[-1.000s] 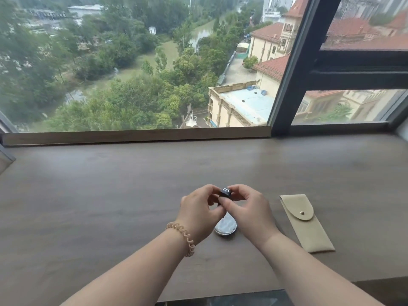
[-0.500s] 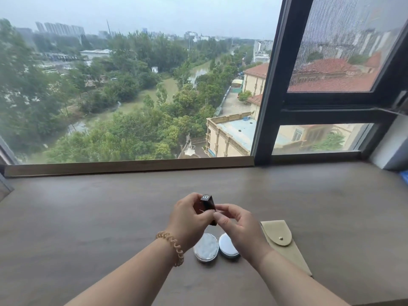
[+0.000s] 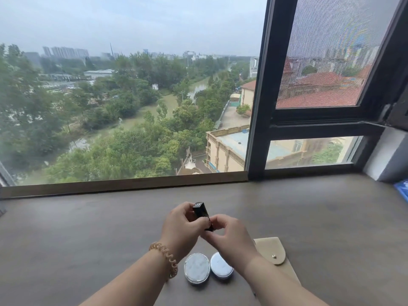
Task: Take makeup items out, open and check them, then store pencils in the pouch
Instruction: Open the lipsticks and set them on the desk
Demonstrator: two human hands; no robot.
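Note:
A small black lipstick tube [image 3: 200, 210] is held upright above the wooden sill, between both hands. My left hand [image 3: 182, 228] grips its upper part, and my right hand [image 3: 229, 236] pinches its lower end. Below the hands, two round white compacts lie side by side on the sill: one [image 3: 197, 267] on the left, the other [image 3: 220, 266] on the right. A beige pouch [image 3: 272, 250] with a snap flap lies to the right of them, partly hidden by my right forearm.
The sill [image 3: 88, 239] is a wide brown wooden surface below a large window. A black window frame [image 3: 258, 107] rises at the right. A blue item [image 3: 403, 188] shows at the far right edge.
The camera has tilted up, so the hands sit lower in view and both compacts show. The tube stays between both hands, now raised slightly and tilted.

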